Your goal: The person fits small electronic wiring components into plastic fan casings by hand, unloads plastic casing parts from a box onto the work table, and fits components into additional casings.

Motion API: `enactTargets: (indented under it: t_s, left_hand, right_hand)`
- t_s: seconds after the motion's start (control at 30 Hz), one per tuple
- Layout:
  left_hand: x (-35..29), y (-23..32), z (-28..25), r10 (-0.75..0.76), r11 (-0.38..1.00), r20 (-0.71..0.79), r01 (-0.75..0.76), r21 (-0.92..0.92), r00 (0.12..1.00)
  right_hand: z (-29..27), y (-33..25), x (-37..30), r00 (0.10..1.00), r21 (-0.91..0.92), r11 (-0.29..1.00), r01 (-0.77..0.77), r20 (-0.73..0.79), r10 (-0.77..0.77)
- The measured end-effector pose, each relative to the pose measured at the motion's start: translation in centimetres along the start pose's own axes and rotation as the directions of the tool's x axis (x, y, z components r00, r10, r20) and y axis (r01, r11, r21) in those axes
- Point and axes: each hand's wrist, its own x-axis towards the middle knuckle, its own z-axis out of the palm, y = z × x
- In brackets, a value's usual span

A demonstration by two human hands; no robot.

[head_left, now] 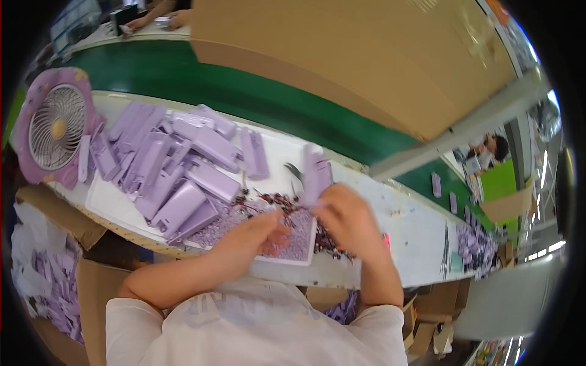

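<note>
My right hand (349, 218) is closed at the lower end of an upright purple plastic shell (316, 175); the fingers are somewhat blurred. Over a white tray (292, 262) of small purple parts (229, 222), my left hand (259, 236) hovers with bent fingers and the thumb apart, nothing visible in it. Small dark parts with red wires (278, 200) lie at the tray's far side, and more wired parts (329, 243) spread beside it under my right hand. Left of the tray, a heap of purple plastic shells (183, 158) covers a white surface.
A purple fan (58, 125) stands at the far left. Behind the bench run a green belt (274, 100) and a large cardboard box (360, 55). Black strips (445, 250) and purple parts (476, 247) lie to the right. Other people's hands (137, 24) show at top left.
</note>
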Motion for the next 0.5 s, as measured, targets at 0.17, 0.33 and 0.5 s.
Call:
enactTargets:
  t_s: [0.17, 0.33, 0.5]
  left_hand:
    - [-6.9, 3.4, -2.2, 0.031, 0.942, 0.155, -0.080, 0.325, 0.987]
    - [-8.3, 8.3, -5.5, 0.768, -0.089, 0.252, -0.292, 0.952, 0.589]
    - [-8.8, 12.1, -8.9, 0.899, -0.282, 0.095, 0.400, 0.872, 0.427]
  right_hand:
    - [-1.3, 13.3, 6.1, 0.973, -0.273, 0.935, -0.224, -0.114, 0.199]
    - [-0.1, 20.8, 7.4, 0.964, -0.402, 0.877, -0.264, -0.069, 0.259]
    - [0.0, 17.8, 5.5, 0.926, -0.417, 0.828, -0.374, -0.220, 0.307]
